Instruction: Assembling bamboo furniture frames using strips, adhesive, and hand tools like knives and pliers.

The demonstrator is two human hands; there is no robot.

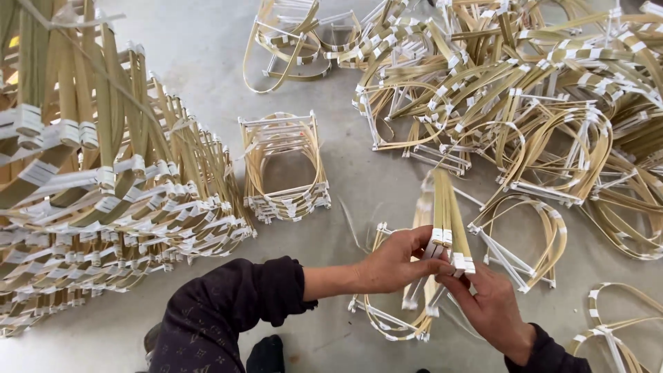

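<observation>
Fingers (442, 266) of both hands pinch one bamboo-strip frame (445, 214) at its white-taped joints. Left hand (397, 261) grips from the side, thumb and fingertips closed on the tape; right hand (494, 307) holds from below, fingertips pressed on the same bundle. Frame: flat pale-green strips, bent into loops, bound with white bands, held upright above the grey concrete floor (207, 55). Just under the frame lie loose looped frames (387, 321). Left of the frame, a small neat stack of square frames (284, 169); further left, a large tilted stack (103, 193). Beyond and right of the frame, a tangled heap of frames (525, 97). Bare floor stays open between the small stack and the frame.
</observation>
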